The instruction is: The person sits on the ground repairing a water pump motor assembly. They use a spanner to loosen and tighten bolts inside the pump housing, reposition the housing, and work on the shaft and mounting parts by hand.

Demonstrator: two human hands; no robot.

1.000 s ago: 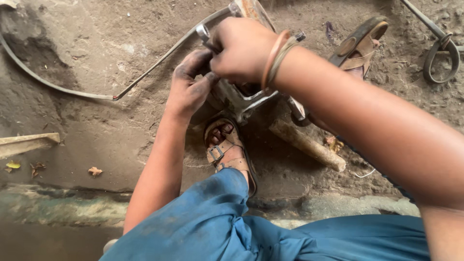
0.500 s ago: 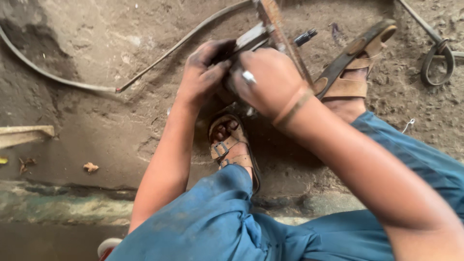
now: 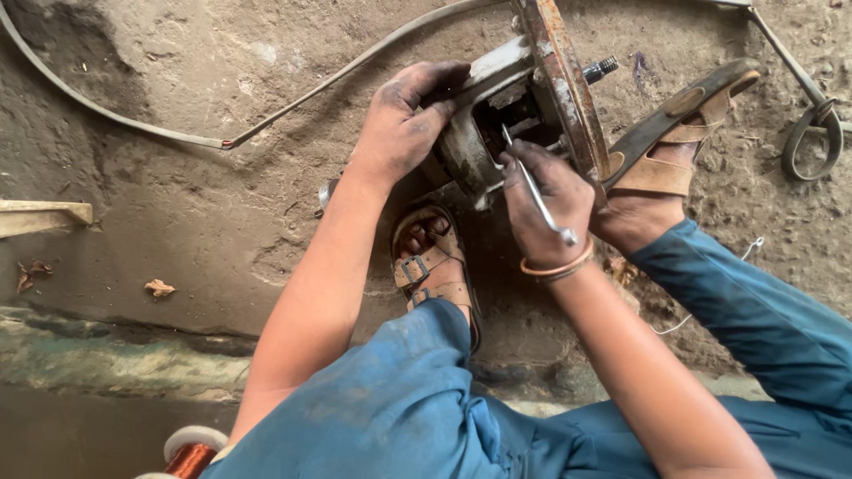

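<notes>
A grey metal housing with a rusty round flange stands tilted on the dirt floor between my sandalled feet. My left hand, black with grease, grips the housing's upper left edge. My right hand is closed around a slim silver wrench whose far end reaches into the housing's opening. An orange bangle circles my right wrist. A threaded stud sticks out behind the flange.
A long bent metal strip lies across the floor at upper left. A metal rod with a ring end lies at upper right. A wooden piece is at left, a copper wire spool at the bottom edge.
My right hand has drawn back toward me and now holds the wrench into the housing's opening. The left hand shifted onto the housing's edge, and the flange is more exposed.
</notes>
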